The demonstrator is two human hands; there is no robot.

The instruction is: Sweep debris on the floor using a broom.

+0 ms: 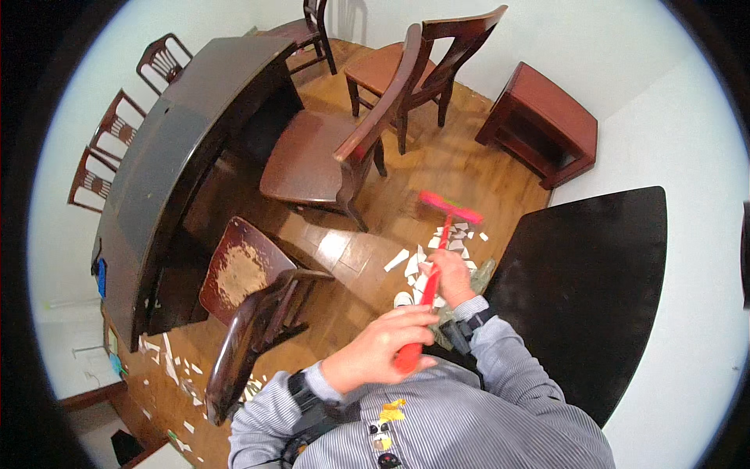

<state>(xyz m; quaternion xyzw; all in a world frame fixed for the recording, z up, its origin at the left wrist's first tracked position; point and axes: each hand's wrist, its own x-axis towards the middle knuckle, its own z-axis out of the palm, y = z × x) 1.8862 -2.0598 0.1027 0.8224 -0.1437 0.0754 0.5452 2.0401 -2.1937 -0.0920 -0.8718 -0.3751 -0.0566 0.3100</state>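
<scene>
A broom with a red handle point(430, 287) and a bright pink head point(450, 207) slants away from my body, its head low over the wooden floor. My left hand point(384, 346) is wrapped around the handle's near end. Farther down the same handle, my right hand point(452, 275) grips it. White paper-like scraps point(414, 262) lie scattered on the floor under and beside the handle, on the near side of the head. A crumpled, translucent greenish sheet point(483, 274) is partly hidden by my right hand and forearm.
Wooden chairs point(310, 155) and a worn-seat chair point(240, 272) stand left, before a long dark desk point(170, 152). A black tabletop point(586, 275) flanks my right. A reddish-brown cabinet point(548, 117) stands by the wall. More white scraps point(170, 357) lie at lower left.
</scene>
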